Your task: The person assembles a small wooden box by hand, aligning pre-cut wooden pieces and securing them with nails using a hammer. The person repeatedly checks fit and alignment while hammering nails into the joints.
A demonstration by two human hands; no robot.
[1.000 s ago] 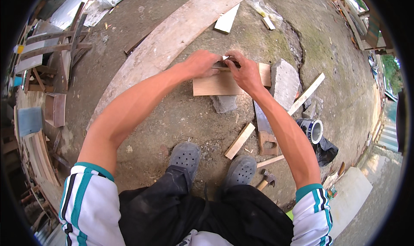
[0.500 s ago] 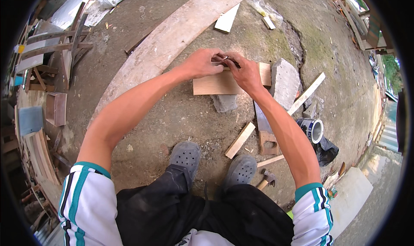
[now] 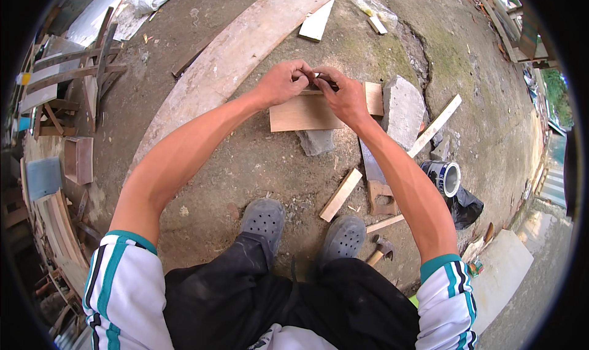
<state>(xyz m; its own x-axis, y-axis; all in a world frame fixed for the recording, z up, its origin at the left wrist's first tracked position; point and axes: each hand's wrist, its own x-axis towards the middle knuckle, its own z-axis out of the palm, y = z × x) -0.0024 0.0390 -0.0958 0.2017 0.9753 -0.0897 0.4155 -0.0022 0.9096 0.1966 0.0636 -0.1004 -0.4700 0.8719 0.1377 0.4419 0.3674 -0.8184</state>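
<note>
My left hand (image 3: 284,84) and my right hand (image 3: 343,96) meet fingertip to fingertip over a light wooden board (image 3: 300,118). Both have their fingers curled into a pinch. A small pale bit shows between the fingertips, too small to name. The board rests on a grey concrete chunk (image 3: 316,142), and its right part passes behind my right hand. Beneath my right forearm lies a handsaw (image 3: 381,196) with a wooden handle, its blade partly hidden.
A large concrete slab (image 3: 405,112) lies right of the board, with a wooden strip (image 3: 435,126) beyond. Nearer are a short wood block (image 3: 341,195), a hammer (image 3: 384,249), a paint can (image 3: 450,179) and a black bag (image 3: 465,207). A long plank (image 3: 215,68) spans the upper left.
My hands have shifted slightly up and left in view, still pinched together. The surrounding ground and objects have shifted slightly too.
</note>
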